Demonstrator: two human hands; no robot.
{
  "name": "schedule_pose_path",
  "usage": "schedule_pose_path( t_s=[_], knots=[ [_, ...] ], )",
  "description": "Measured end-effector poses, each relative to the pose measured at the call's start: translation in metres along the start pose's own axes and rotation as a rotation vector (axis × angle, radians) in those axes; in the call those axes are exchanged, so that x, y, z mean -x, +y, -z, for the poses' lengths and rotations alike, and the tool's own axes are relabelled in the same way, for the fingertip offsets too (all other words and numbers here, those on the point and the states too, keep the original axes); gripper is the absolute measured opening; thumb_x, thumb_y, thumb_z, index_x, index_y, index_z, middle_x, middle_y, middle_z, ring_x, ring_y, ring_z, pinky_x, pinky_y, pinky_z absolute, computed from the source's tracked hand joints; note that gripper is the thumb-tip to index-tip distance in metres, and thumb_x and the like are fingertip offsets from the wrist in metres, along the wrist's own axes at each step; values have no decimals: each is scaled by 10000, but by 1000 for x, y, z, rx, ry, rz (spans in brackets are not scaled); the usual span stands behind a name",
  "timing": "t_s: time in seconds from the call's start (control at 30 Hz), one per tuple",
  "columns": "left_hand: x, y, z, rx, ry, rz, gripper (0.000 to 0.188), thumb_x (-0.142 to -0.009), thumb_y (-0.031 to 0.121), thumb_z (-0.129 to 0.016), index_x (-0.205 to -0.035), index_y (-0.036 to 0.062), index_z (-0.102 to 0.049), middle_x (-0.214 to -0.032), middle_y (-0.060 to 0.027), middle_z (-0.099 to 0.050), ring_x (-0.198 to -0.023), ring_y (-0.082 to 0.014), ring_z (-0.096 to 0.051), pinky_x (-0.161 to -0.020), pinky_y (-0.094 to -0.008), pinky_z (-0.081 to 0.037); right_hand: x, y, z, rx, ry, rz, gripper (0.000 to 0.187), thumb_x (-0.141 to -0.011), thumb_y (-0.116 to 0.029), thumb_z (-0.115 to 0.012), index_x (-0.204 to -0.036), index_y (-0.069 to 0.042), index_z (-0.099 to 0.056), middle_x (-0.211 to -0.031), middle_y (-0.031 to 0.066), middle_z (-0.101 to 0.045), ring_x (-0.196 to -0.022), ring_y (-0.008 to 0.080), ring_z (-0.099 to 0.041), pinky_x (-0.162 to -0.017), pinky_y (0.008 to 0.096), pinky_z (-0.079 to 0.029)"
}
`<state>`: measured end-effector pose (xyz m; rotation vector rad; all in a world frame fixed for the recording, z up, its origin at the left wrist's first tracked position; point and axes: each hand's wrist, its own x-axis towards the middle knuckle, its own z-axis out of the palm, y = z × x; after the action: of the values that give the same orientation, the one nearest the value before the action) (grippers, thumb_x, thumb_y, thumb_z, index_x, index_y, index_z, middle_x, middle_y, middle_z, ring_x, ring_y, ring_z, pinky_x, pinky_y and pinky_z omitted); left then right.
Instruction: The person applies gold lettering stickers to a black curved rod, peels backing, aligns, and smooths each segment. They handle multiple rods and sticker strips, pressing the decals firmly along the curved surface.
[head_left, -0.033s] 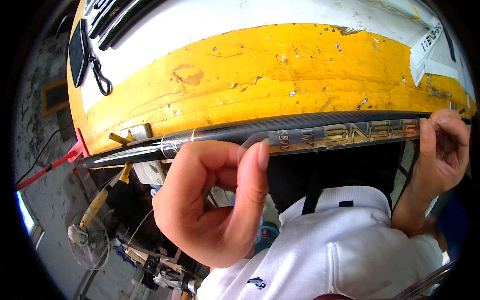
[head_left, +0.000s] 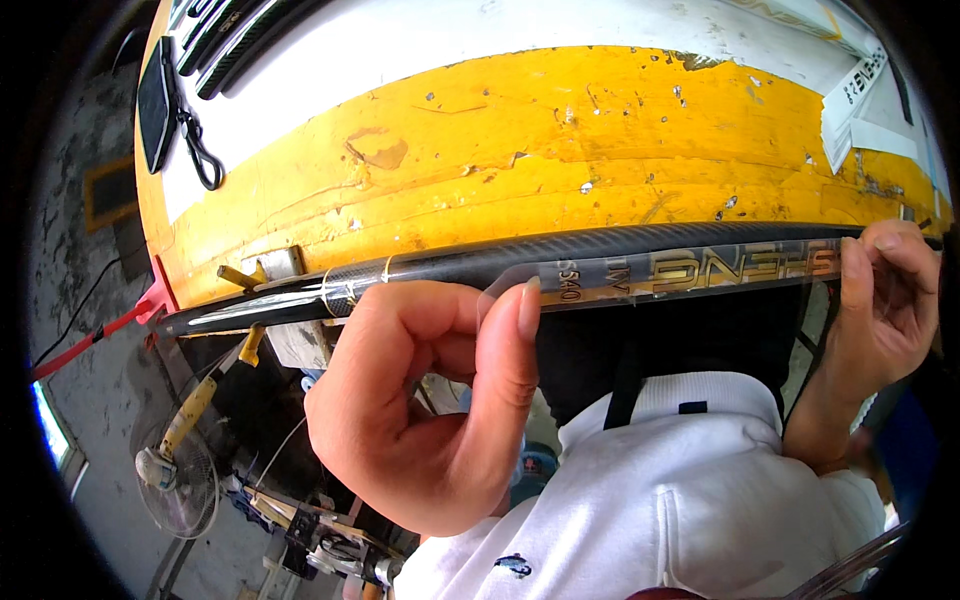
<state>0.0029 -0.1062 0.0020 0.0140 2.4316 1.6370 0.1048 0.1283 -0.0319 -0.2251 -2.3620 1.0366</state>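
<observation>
A long clear decal strip [head_left: 720, 268] with gold lettering is stretched between my two hands. My left hand [head_left: 420, 410] pinches its left end between thumb and forefinger. Its right end is gripped under the thumb of my right hand [head_left: 885, 300]. Just beyond the strip, a glossy black carbon-fibre rod [head_left: 450, 262] with thin gold rings runs along the table's near edge. The strip overlaps the rod's near side in this view; whether the two touch, I cannot tell. My left knuckles hide a little of the rod's lower edge.
A yellow peg rest [head_left: 240, 278] on the table [head_left: 450, 150] supports the rod's left part. A red clamp-like piece [head_left: 155, 295] is at the rod's left end. Farther back are several black tubes [head_left: 240, 45], a dark flat case with a loop [head_left: 158, 105] and printed paper strips [head_left: 850, 95]. A fan [head_left: 180, 480] stands lower left.
</observation>
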Motion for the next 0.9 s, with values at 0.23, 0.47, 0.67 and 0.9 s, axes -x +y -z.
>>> schedule_pose_path(
  t_s=[0.23, 0.47, 0.67, 0.9],
  knots=[
    [3, -4, 2, -72, 1, -56, 174, -824, 48, -697, -750, 11, -543, -570, -12, -565, -451, -19, -470, -433, -147, -328, -3, 0, 0, -2, -44, 61, 330, -772, 170, -611, -1039, -3, -526, -906, 116, -561, -752, 94, -537, -689, 191, -443],
    [1, -8, 3, -32, -22, -103, 197, -834, 73, -691, -739, 34, -523, -556, -4, -541, -407, -27, -437, -393, -151, -296, -2, 0, 0, 26, -64, 78, 287, -824, 150, -559, -1041, -33, -518, -895, 116, -537, -756, 87, -522, -665, 180, -431],
    [-1, -2, 0, -34, -25, -84, 199, -834, 71, -692, -739, 35, -521, -564, -8, -549, -406, -27, -437, -392, -154, -300, -6, -2, 3, 22, -96, 57, 290, -835, 135, -558, -1060, -46, -525, -871, 103, -541, -720, 72, -521, -626, 180, -433],
    [1, -4, 2, -21, -25, -72, 195, -834, 66, -695, -747, 39, -523, -569, -8, -554, -407, -24, -441, -386, -156, -302, -5, -5, -1, 33, -97, 59, 288, -842, 127, -555, -1063, -55, -530, -857, 94, -544, -693, 63, -519, -609, 172, -430]
  ],
)
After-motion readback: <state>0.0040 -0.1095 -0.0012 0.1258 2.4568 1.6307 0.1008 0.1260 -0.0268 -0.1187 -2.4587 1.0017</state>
